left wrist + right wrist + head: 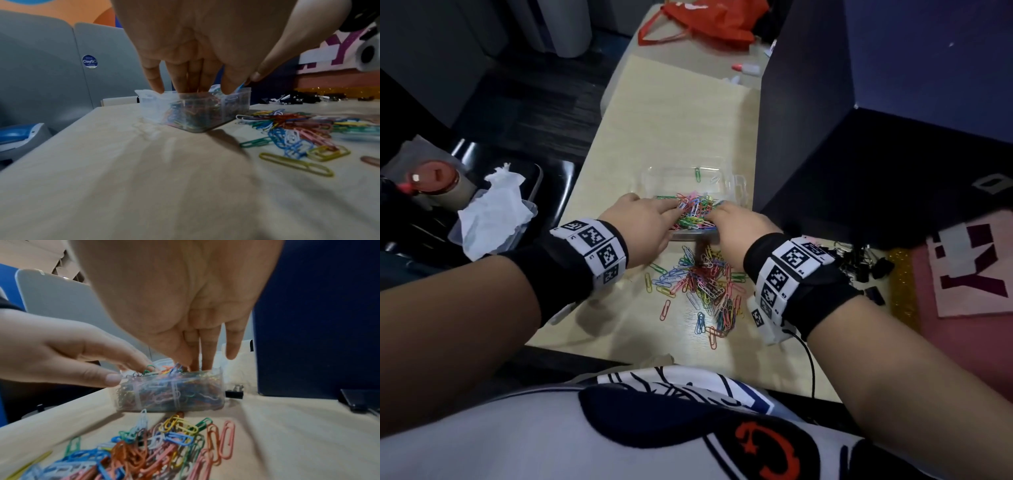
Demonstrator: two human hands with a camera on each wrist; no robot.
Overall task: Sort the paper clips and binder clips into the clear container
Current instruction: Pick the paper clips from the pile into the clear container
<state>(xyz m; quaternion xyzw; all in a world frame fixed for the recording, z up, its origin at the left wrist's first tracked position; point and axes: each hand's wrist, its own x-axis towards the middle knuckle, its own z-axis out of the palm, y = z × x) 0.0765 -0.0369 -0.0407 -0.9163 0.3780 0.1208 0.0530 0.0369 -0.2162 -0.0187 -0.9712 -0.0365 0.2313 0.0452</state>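
Clear plastic container (739, 186) sits on the table (681, 113), directly under both sets of fingertips, near compartment heaped with coloured paper clips (697, 210) up to the rim. Far compartment looks nearly bare, one green clip visible.

Left hand (643, 226): fingers extended and pointing down into the heap, pressing/levelling it; thumb outside against the near wall. A green clip sits at its fingertips in the right wrist view, can't tell if it's pinched or just resting.

Right hand (736, 229): fingers straight, tips down in the clips on the other side of the same compartment, little finger lifted clear. Holds nothing that I can see.

Loose paper clip pile (705, 284) still on the table, just behind both hands toward the body, between the wrists. Black binder clips (863, 263) lie outboard of the right wrist, untouched.

Step, as I read it: tamping clips down so the next handful fits.
- press flat and even, no raking; tangled clips will ride out on the fingers
- keep the left thumb braced on the wall, the container is light and will likely slide
- lift fingers straight up
- heap is at rim level, overflow risk; binder clips should go in the far compartment

Beyond the left hand: tissue (493, 209) in a tray. Past the container: red bag (709, 17).
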